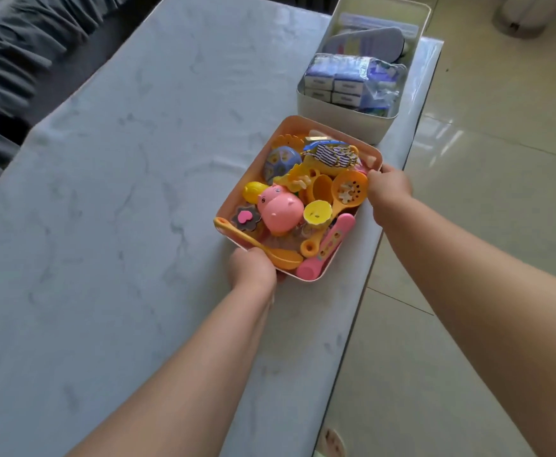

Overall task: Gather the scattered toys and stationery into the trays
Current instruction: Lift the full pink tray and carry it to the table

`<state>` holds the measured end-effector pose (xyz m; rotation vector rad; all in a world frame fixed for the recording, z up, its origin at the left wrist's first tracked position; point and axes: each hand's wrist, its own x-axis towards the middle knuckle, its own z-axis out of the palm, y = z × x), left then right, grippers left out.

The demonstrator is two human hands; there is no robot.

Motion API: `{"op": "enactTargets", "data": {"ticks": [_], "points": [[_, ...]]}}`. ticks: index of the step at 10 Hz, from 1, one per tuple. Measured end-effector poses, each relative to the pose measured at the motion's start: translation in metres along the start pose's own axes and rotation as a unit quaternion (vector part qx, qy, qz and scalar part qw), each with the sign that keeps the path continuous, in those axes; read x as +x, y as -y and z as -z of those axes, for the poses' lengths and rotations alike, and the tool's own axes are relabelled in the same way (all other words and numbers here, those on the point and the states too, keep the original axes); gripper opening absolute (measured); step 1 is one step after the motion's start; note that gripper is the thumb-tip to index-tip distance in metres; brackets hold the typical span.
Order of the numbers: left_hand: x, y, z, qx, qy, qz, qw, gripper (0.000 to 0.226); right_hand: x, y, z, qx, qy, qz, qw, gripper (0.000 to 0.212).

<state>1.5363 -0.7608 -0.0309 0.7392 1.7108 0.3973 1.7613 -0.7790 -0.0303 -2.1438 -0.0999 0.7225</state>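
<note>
**Both trays full, bench bare of loose toys**

On the left, grey fabric (12, 61), seemingly a sofa cover, runs along the bench's far edge. The pale marbled bench (105, 225) takes up most of the view, and no loose toy or piece of stationery shows on the part of it in view.

The left hand (251, 270) grips the near corner of the orange tray (256, 166), fingers curled under the rim beside an orange spoon (263, 247) that lies across the edge. The tray sits near the bench's right edge and is heaped: a pink pig (279, 209) in the middle, a yellow cup (317, 213), a slotted orange scoop (349, 189), a pink spoon (327, 247) along the near side, and a striped blue-and-white piece (331, 155) at the back. Several toys rise above the rim.

The right hand (389, 186) holds the tray's right side, thumb on the rim; how its other fingers lie is hidden.

Just behind the orange tray, touching or nearly so, stands a white tray (345, 122) holding small blue-and-white packs (332, 84) and a flat grey-blue case (365, 41). To the right is glossy tiled floor (501, 159).

The gathering looks essentially done; what seems left is setting the orange tray straight or in place.
</note>
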Motion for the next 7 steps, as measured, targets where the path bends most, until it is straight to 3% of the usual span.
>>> {"op": "enactTargets", "data": {"ticks": [2, 5, 6, 7], "points": [[-0.008, -0.026, -0.032, -0.053, 0.026, 0.02, 0.998, 0.031, 0.032, 0.024, 0.01, 0.034, 0.019, 0.003, 0.999, 0.026], [-0.012, -0.028, -0.034, -0.045, 0.073, 0.019, 0.996, 0.034, 0.035, 0.018, 0.012, 0.057, 0.047, 0.01, 0.997, 0.03], [-0.02, -0.023, -0.027, -0.011, 0.098, 0.019, 0.995, 0.031, 0.003, 0.016, 0.012, 0.014, 0.039, 0.035, 0.999, 0.034], [-0.035, -0.022, -0.016, 0.068, 0.08, -0.023, 0.994, 0.046, -0.039, 0.006, 0.017, -0.078, 0.017, 0.079, 0.994, 0.042]]}}
